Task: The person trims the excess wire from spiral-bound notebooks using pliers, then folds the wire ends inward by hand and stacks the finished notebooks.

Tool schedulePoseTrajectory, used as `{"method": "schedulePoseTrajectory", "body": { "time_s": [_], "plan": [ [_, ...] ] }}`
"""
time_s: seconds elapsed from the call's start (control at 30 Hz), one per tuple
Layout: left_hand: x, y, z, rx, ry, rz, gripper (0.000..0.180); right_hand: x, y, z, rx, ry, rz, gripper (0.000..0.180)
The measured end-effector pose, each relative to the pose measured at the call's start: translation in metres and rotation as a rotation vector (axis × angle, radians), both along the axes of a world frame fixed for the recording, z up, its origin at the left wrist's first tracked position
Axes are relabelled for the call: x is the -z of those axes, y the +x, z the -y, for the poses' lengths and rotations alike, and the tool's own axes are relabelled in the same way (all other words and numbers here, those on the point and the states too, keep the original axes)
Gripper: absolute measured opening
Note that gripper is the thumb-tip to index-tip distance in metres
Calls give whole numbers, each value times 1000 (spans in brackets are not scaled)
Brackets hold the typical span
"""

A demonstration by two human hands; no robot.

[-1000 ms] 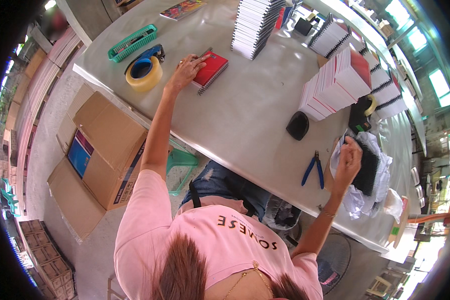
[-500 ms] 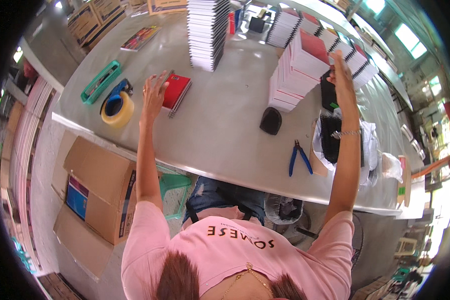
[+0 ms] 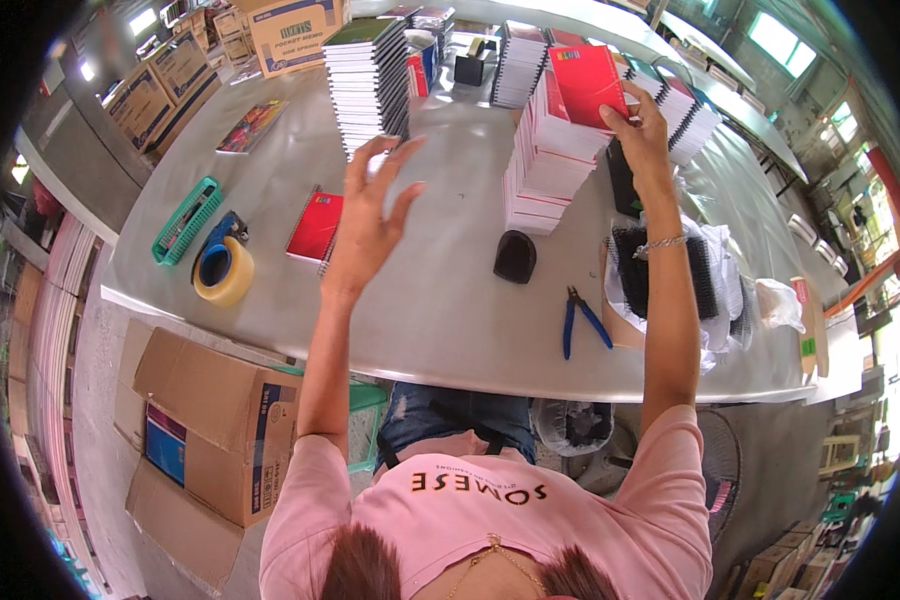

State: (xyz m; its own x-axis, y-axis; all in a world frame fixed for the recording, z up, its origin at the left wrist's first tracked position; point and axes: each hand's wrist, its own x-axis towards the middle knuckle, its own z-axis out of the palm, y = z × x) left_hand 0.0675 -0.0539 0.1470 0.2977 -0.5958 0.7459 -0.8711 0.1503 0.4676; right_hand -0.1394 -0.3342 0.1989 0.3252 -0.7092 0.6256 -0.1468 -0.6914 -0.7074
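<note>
My right hand [image 3: 647, 140] pinches the corner of a red-covered memo pad [image 3: 582, 82] at the top of a stack of white-edged page blocks [image 3: 550, 165]; the fingers beneath are partly hidden. My left hand [image 3: 375, 215] is raised over the table, fingers spread, holding nothing. Just left of it lies a small red spiral notebook [image 3: 315, 228], its right side partly covered by the hand. A black rounded piece [image 3: 515, 257] rests at the stack's foot. Nearer me are blue-handled cutters [image 3: 584, 325], beside black binding coils [image 3: 662, 272] on white plastic.
A tall stack of spiral notebooks [image 3: 365, 95] rises behind my left hand. At the left are a green basket [image 3: 186, 222], a tape dispenser [image 3: 224, 275] and a colourful booklet [image 3: 252, 127]. An open carton [image 3: 210, 385] stands beyond the table's front edge [image 3: 450, 393].
My left hand has left the red notebook and moved right, fingers spread. My right hand has closed on the top pad, whose cover now shows tilted up. The view has shifted slightly.
</note>
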Motion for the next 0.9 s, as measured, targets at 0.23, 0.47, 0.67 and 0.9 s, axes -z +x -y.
{"method": "schedulePoseTrajectory", "body": {
  "time_s": [0.23, 0.47, 0.67, 0.9],
  "plan": [
    [-72, -81, -7, -179, -64, 522, 46, -24, -20, -137, -259, -219, -132, 39],
    [-26, -82, -20, 114, 391, 269, 30, 39, -54, -172, -450, 112, -238, 37],
    [30, -68, -43, 50, 542, 132, 18, 98, -176, -88, 566, -174, -300, 27],
    [61, -66, -63, -15, 622, 77, 14, 148, -279, -20, 815, 144, -600, 32]
  ]
}}
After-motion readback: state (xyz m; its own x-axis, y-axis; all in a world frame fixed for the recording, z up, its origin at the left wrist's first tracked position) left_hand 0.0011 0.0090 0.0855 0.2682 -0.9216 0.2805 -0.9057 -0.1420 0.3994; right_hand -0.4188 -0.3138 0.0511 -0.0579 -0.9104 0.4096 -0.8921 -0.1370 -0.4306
